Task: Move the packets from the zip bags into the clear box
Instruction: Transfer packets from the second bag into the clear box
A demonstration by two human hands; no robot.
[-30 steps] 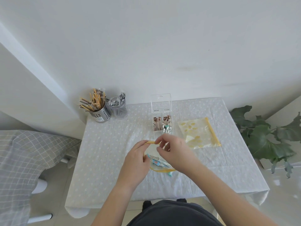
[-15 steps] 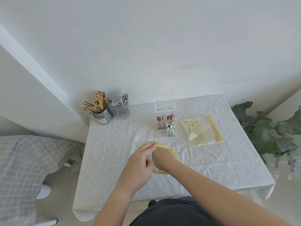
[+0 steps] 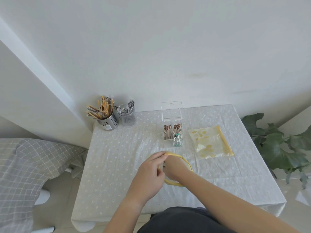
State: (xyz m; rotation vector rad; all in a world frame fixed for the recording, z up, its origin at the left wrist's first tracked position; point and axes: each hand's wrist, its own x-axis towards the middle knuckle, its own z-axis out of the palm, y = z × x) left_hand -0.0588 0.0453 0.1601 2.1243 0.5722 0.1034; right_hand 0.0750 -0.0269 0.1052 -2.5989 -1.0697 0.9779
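A zip bag with a yellow rim [image 3: 186, 163] lies open near the table's front middle. My left hand [image 3: 149, 172] pinches the rim's left side and holds the mouth wide. My right hand [image 3: 175, 167] is plunged into the bag up to the wrist, so its fingers and the bag's packets are hidden. Beyond the hands stands the clear box [image 3: 172, 130] with its lid up; brown packets fill the back of it and teal-and-white ones the front right. A second zip bag [image 3: 210, 142], yellow-patterned, lies flat to the right of the box.
A perforated steel cup of wooden sticks [image 3: 106, 117] and a clear cup of wrapped utensils [image 3: 127, 115] stand at the back left of the table [image 3: 117, 157]. A leafy plant [image 3: 276, 145] grows past the right edge. A checked cushion [image 3: 25, 165] sits left.
My right hand went from pulling at the bag's rim above it to reaching down inside the bag. The left hand kept its pinch on the rim. The view shifted slightly.
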